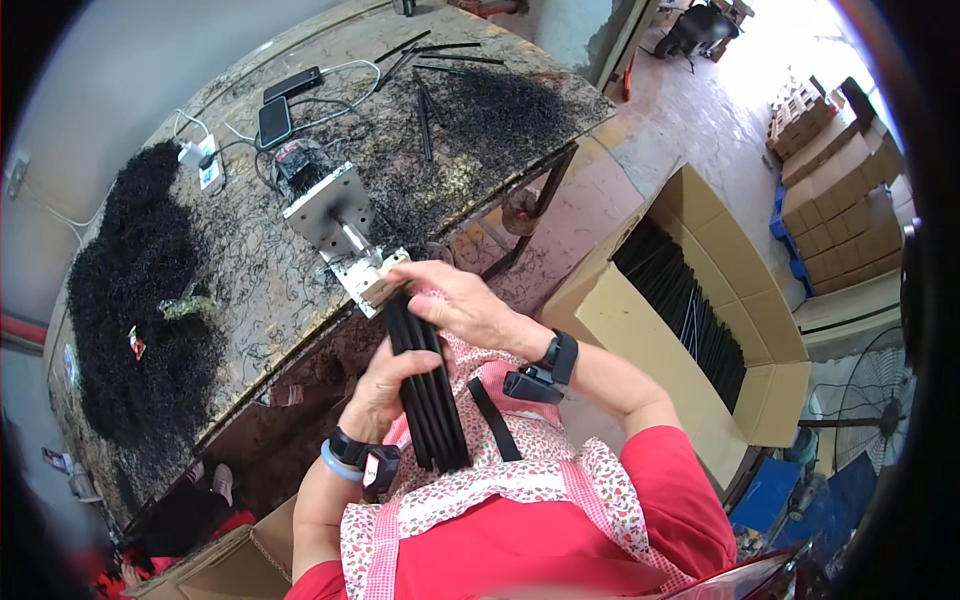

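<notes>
Left hand: the left hand (385, 382) is closed around a bundle of black strips (432, 405), its thumb lying across the top and its other fingers passing underneath, partly hidden.
Right hand: beyond the left one, the right hand (468, 308) lies over the far end of the bundle, forefinger stretched toward the metal block and thumb bent down by the strips; whether it grips them cannot be told.
Black strips: side by side, they slope from the block, under the right hand and through the left, their near ends over the person's flowered apron (520, 487).
Metal block: the metal block (362, 283) sits at the bench edge, just ahead of the right hand's fingertips; contact is unclear.
Machine: beyond the block, farther from both hands, stand a shaft (352, 238), an upright metal plate (325, 208) and a dark motor (298, 163).
Bench: the bench (268, 232), ahead and left of the hands, is strewn with black shavings, with a large heap (145, 300) well left of them and a smaller pile (520, 108) beyond the right hand.
Phones: two phones (274, 122) lie past the motor, near a white power strip (211, 175).
Carton: right of the hands, an open cardboard box (640, 345) holds many more black strips.
Wrists: a pale blue bangle (340, 460) circles the left; a black strap (562, 358) circles the right.
</notes>
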The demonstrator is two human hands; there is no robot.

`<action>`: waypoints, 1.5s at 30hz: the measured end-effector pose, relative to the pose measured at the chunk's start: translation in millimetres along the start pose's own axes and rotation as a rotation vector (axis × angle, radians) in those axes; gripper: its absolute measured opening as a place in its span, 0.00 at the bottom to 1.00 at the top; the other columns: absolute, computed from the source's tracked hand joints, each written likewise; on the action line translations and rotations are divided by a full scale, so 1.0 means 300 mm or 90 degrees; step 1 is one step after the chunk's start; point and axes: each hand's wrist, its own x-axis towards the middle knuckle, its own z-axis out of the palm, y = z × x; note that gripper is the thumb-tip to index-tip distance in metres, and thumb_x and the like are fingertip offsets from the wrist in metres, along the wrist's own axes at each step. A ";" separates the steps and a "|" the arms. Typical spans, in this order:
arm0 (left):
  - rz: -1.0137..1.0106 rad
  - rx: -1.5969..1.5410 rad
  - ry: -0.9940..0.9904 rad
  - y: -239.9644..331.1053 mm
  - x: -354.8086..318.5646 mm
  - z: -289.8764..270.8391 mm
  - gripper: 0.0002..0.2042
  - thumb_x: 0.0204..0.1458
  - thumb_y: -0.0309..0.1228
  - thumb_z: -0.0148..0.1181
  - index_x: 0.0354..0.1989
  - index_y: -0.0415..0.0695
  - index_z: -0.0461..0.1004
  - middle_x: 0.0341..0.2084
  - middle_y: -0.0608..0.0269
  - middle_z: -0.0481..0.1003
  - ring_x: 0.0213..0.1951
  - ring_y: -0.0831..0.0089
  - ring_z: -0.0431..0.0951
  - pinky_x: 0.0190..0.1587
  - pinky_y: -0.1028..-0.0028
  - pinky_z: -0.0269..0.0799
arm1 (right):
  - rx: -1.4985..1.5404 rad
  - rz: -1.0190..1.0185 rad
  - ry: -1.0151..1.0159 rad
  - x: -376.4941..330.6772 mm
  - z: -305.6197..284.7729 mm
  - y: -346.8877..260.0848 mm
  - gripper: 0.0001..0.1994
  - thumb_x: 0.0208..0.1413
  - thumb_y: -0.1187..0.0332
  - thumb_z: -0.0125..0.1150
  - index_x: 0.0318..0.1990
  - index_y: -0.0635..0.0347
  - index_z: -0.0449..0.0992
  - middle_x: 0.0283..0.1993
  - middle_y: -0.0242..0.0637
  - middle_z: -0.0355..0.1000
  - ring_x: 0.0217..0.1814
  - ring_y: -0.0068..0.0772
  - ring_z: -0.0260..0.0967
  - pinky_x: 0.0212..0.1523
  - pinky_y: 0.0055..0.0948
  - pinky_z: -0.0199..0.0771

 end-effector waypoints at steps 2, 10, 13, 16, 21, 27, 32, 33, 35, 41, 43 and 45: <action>0.063 -0.010 0.064 0.006 -0.009 -0.045 0.18 0.44 0.27 0.64 0.44 0.37 0.70 0.33 0.56 0.77 0.35 0.67 0.78 0.43 0.68 0.76 | 0.172 0.191 0.088 -0.022 0.033 -0.001 0.23 0.61 0.61 0.51 0.59 0.66 0.63 0.51 0.50 0.71 0.55 0.48 0.69 0.55 0.40 0.67; 0.215 -0.014 0.266 -0.004 0.052 -0.284 0.14 0.47 0.24 0.60 0.43 0.36 0.71 0.33 0.57 0.77 0.37 0.66 0.79 0.44 0.67 0.76 | -0.043 0.194 0.157 -0.042 0.367 0.236 0.20 0.62 0.60 0.49 0.56 0.62 0.64 0.37 0.46 0.75 0.43 0.48 0.75 0.40 0.40 0.72; 0.243 0.052 0.278 0.002 0.034 -0.314 0.13 0.48 0.22 0.59 0.43 0.36 0.71 0.33 0.57 0.77 0.37 0.65 0.79 0.43 0.67 0.76 | -0.165 0.197 0.169 -0.029 0.353 0.224 0.19 0.64 0.60 0.47 0.55 0.62 0.65 0.32 0.41 0.74 0.35 0.41 0.75 0.33 0.36 0.71; 0.198 0.029 0.252 0.047 -0.011 -0.360 0.14 0.47 0.24 0.59 0.44 0.36 0.71 0.32 0.57 0.77 0.36 0.65 0.80 0.43 0.68 0.77 | -0.092 0.217 0.183 0.033 0.339 0.230 0.17 0.65 0.60 0.44 0.55 0.62 0.66 0.27 0.35 0.70 0.26 0.32 0.70 0.26 0.30 0.67; 0.085 -0.029 0.233 0.008 -0.050 -0.442 0.15 0.47 0.25 0.60 0.45 0.36 0.70 0.33 0.56 0.77 0.38 0.64 0.80 0.44 0.67 0.77 | 0.369 0.367 0.126 0.126 0.305 0.198 0.14 0.67 0.63 0.41 0.52 0.62 0.66 0.18 0.24 0.57 0.15 0.16 0.53 0.16 0.17 0.53; 0.021 -0.282 0.199 -0.003 -0.079 -0.432 0.16 0.47 0.26 0.61 0.45 0.37 0.69 0.37 0.55 0.76 0.40 0.61 0.79 0.46 0.63 0.77 | 0.565 0.417 0.117 0.282 0.294 0.256 0.12 0.68 0.63 0.41 0.48 0.61 0.66 0.16 0.22 0.53 0.12 0.14 0.47 0.13 0.16 0.49; 0.014 -0.216 0.199 0.027 -0.074 -0.453 0.16 0.47 0.26 0.61 0.46 0.38 0.69 0.38 0.55 0.76 0.41 0.61 0.79 0.46 0.64 0.77 | 0.564 0.428 0.102 0.304 0.298 0.243 0.11 0.68 0.63 0.41 0.47 0.60 0.66 0.15 0.21 0.52 0.11 0.13 0.46 0.12 0.16 0.47; 0.014 -0.217 0.199 0.020 -0.074 -0.462 0.16 0.47 0.26 0.61 0.46 0.38 0.69 0.38 0.55 0.76 0.41 0.61 0.79 0.46 0.64 0.77 | 0.594 0.446 0.107 0.293 0.310 0.227 0.11 0.68 0.63 0.41 0.47 0.60 0.66 0.14 0.20 0.51 0.11 0.13 0.46 0.12 0.16 0.46; 0.039 -0.114 0.216 -0.004 -0.066 -0.478 0.16 0.47 0.26 0.61 0.46 0.39 0.69 0.37 0.58 0.76 0.39 0.65 0.79 0.43 0.67 0.77 | 0.624 0.463 0.114 0.265 0.333 0.203 0.11 0.68 0.63 0.41 0.46 0.60 0.66 0.14 0.20 0.51 0.10 0.13 0.46 0.12 0.16 0.46; 0.104 -0.019 0.264 -0.031 -0.080 -0.390 0.15 0.47 0.25 0.62 0.45 0.40 0.70 0.32 0.65 0.74 0.33 0.75 0.77 0.37 0.73 0.75 | 0.607 0.432 0.123 0.240 0.355 0.239 0.10 0.67 0.63 0.43 0.45 0.60 0.67 0.15 0.20 0.51 0.10 0.13 0.46 0.11 0.16 0.46; 0.141 0.000 0.274 -0.021 -0.076 -0.342 0.15 0.47 0.25 0.61 0.45 0.40 0.70 0.30 0.67 0.73 0.31 0.77 0.75 0.36 0.75 0.74 | 0.605 0.417 0.119 0.240 0.335 0.256 0.10 0.67 0.63 0.43 0.45 0.59 0.67 0.15 0.20 0.51 0.10 0.13 0.46 0.11 0.16 0.46; 0.159 0.012 0.280 -0.015 -0.058 -0.321 0.15 0.48 0.25 0.61 0.45 0.40 0.70 0.29 0.69 0.73 0.30 0.79 0.74 0.36 0.76 0.73 | 0.602 0.405 0.104 0.225 0.305 0.260 0.09 0.66 0.64 0.44 0.45 0.59 0.68 0.16 0.21 0.54 0.12 0.12 0.47 0.13 0.16 0.48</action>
